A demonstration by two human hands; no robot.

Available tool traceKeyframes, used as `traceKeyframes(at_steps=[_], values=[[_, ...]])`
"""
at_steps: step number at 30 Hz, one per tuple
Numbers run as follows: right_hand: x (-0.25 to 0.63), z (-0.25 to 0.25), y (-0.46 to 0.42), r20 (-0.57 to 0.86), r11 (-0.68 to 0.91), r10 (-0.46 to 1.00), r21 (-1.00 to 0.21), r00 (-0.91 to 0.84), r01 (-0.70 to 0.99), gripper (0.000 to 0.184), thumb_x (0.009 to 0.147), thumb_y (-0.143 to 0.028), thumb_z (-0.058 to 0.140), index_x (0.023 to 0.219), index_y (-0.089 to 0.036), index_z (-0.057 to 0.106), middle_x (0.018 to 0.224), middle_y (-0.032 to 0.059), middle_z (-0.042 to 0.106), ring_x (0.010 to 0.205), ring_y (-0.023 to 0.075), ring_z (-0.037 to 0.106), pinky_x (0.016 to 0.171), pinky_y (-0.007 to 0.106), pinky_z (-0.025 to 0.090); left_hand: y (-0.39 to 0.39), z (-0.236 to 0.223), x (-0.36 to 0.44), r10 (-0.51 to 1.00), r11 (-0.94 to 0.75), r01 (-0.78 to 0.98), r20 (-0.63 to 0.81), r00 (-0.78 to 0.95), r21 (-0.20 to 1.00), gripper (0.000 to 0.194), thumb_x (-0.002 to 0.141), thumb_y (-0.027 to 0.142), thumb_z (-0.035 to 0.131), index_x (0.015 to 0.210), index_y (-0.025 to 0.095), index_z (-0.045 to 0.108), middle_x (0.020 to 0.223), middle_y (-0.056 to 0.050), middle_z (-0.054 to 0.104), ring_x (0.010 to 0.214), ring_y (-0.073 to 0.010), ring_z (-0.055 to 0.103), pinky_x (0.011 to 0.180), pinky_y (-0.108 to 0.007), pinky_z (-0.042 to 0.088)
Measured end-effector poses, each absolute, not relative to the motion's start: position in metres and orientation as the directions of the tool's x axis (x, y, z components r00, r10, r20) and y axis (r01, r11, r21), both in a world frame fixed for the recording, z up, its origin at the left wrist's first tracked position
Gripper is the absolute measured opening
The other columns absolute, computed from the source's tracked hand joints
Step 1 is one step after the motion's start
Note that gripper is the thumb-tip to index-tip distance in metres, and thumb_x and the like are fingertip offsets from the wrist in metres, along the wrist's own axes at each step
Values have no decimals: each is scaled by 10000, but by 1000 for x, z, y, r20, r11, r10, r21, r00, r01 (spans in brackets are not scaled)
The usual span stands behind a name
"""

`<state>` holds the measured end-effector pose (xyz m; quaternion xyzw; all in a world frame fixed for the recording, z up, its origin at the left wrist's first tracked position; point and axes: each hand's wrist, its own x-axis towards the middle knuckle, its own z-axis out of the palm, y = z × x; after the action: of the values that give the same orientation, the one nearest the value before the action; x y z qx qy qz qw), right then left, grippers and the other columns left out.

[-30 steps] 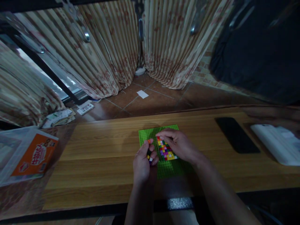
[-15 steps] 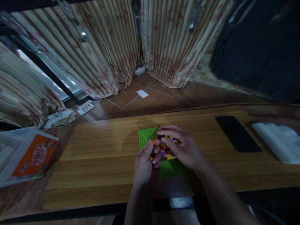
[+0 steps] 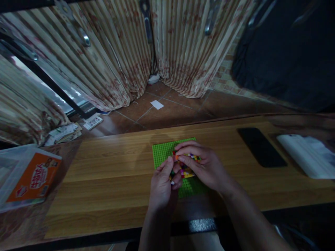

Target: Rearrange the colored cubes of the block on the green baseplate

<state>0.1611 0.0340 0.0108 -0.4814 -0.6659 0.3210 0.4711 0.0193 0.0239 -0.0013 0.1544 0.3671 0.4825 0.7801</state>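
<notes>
Currently, both hands meet over the green plate (image 3: 160, 150), which lies flat on the table (image 3: 110, 174). The left hand (image 3: 161, 182) is at the plate's left side, its fingers curled around a few loose bricks (image 3: 172, 182), of which a white one shows most clearly. An orange brick (image 3: 177, 158) sits where the two hands come together, just beyond the left thumb and at the right hand's fingertips. Whether the right hand (image 3: 204, 164) has closed on it cannot be told; its thumb and fingers are bent and near together.

The mosaic (image 3: 187, 173), a packed block of many-coloured bricks on the plate, lies beneath the right hand and just right of the left fingers. The right hand covers part of it; yellow and red bricks show below. Bare studs show at the plate's upper left and near edge. A black slab (image 3: 261, 147) lies well apart, to the right.
</notes>
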Motion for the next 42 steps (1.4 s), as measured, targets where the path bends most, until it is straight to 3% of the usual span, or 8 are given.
traceKeyframes(at_steps=[5, 9, 14, 30, 42], values=[[179, 1, 41, 329, 261, 940, -861, 87, 438, 105, 912, -271, 621, 886, -257, 721, 1026, 31, 713, 1006, 203, 666, 935, 378, 508, 28, -2, 12, 856, 444, -716, -491, 161, 538, 242, 860, 326, 678, 859, 84, 684, 646, 36, 442, 427, -11, 330, 358, -127, 227], [183, -10, 47, 289, 228, 956, -831, 43, 508, 130, 920, -259, 597, 874, -249, 718, 1026, 36, 708, 1013, 205, 659, 938, 378, 493, 31, 3, 8, 825, 454, -747, -545, 147, 486, 257, 922, 246, 519, 838, 72, 689, 656, 3, 464, 429, -30, 353, 345, -133, 243], [173, -15, 50, 268, 230, 963, -812, -7, 536, 134, 913, -212, 603, 858, -233, 723, 997, 35, 718, 973, 190, 664, 899, 355, 496, 31, 12, 9, 803, 470, -761, -574, 159, 446, 277, 890, 156, 433, 840, 52, 685, 657, -15, 475, 431, -43, 368, 331, -132, 249], [170, -19, 54, 195, 177, 981, -848, -18, 500, 136, 909, -220, 608, 857, -221, 733, 911, 32, 736, 883, 187, 673, 814, 329, 496, 28, 1, 10, 837, 457, -732, -524, 161, 505, 161, 793, 123, 597, 935, 82, 662, 667, 21, 509, 431, -20, 355, 351, -122, 237], [171, -20, 53, 118, 100, 993, -887, 12, 450, 137, 895, -239, 621, 917, -235, 756, 926, 29, 761, 857, 184, 694, 790, 336, 516, 27, -5, 13, 883, 417, -711, -439, 168, 567, 251, 766, 291, 781, 881, 96, 671, 662, 46, 472, 441, -2, 351, 354, -119, 241]])
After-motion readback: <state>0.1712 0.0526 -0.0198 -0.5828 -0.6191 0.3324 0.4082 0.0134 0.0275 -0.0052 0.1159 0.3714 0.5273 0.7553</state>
